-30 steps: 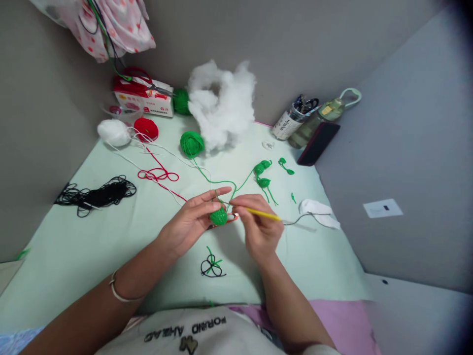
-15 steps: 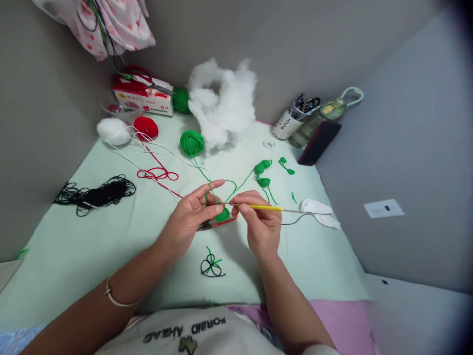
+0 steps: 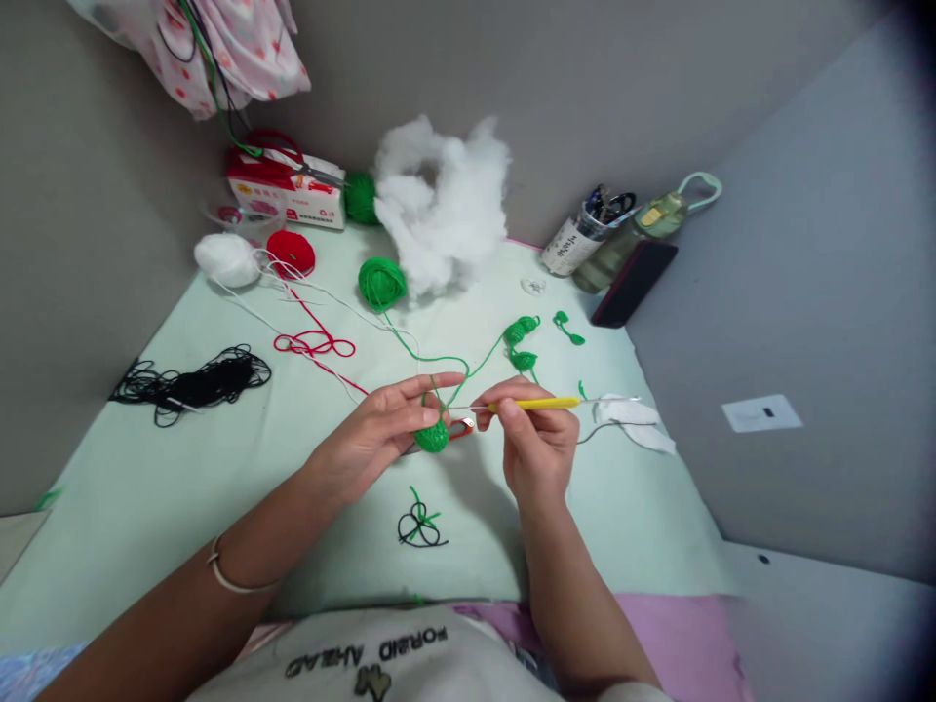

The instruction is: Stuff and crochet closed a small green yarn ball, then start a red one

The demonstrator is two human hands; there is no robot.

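Pinched in my left hand [image 3: 372,431] is a small rounded green crochet piece [image 3: 432,436], with green yarn looped over the raised index finger. My right hand [image 3: 539,434] grips a crochet hook [image 3: 537,403] by its yellow handle. The hook's thin metal tip points left, close to the top of the green piece; whether it sits in a stitch is too small to tell. Behind the piece lies a red-handled tool [image 3: 460,428], partly covered by my left hand. The working yarn leads back to a green yarn ball [image 3: 381,284].
Finished-looking green crochet bits [image 3: 522,343] lie right of centre. White stuffing [image 3: 446,210] is heaped at the back. Black yarn [image 3: 194,383], a red yarn ball [image 3: 291,253] and a white yarn ball [image 3: 226,259] are on the left. A phone [image 3: 633,284] leans against a bottle [image 3: 662,214].
My right hand and the hook have shifted right, away from my left hand. The green piece has turned and tipped lower, showing more of its side. My left index finger has come down slightly.
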